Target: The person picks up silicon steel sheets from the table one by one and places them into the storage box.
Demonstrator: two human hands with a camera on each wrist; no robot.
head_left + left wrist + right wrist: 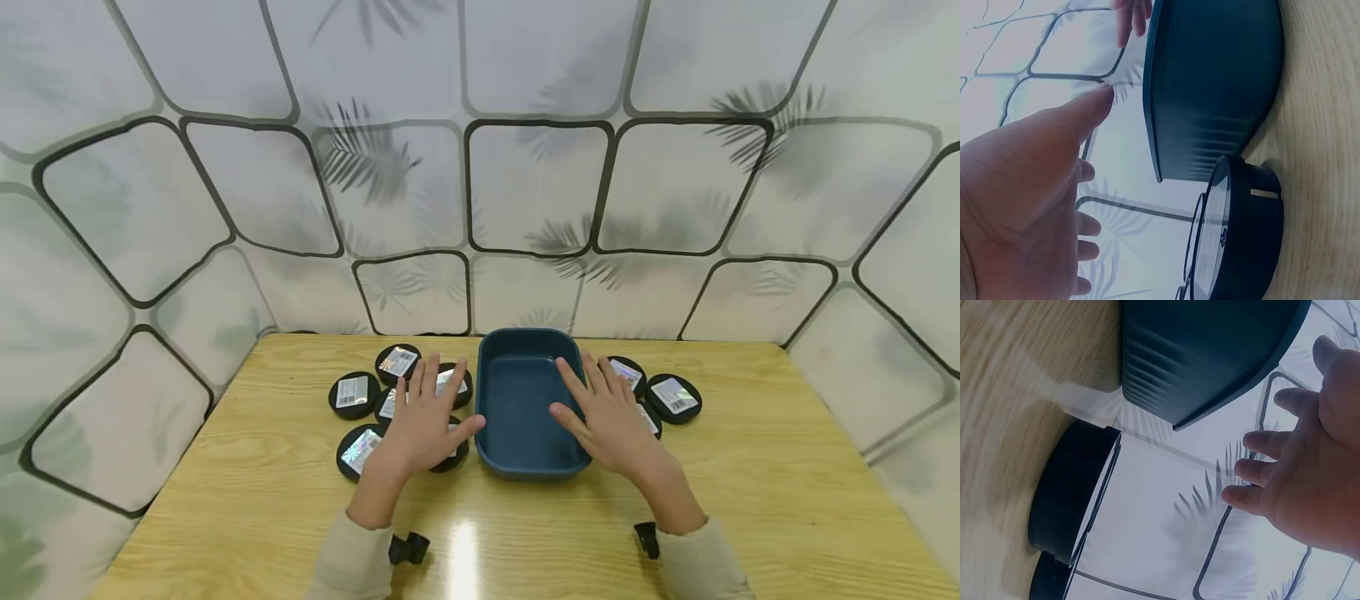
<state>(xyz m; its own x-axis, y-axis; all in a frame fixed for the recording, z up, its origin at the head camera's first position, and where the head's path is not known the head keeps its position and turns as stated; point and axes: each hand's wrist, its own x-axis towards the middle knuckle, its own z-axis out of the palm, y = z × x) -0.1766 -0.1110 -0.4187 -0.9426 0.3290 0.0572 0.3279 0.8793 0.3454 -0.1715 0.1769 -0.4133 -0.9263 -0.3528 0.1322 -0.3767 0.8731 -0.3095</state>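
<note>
A dark blue rectangular bin (pixel 525 467) stands on the wooden table between my two hands. My left hand (pixel 422 423) hovers over several round black discs with labels, fingers spread and holding nothing. In the left wrist view it is above the table, apart from the bin (pixel 1216 69) and a black disc (pixel 1250 237). My right hand (pixel 617 421) is spread over the bin's right edge and the discs beside it, also holding nothing. The right wrist view shows its fingers straight, apart from the bin (pixel 1210 350) and a thick black disc (pixel 1072 487).
Left of the bin lie several black discs, among them a labelled disc (pixel 354 395) and another disc (pixel 360 452). On the right a disc (pixel 673 398) lies beside two others partly hidden by my hand. A patterned curtain (pixel 540 192) rises behind the wooden table (pixel 247 467).
</note>
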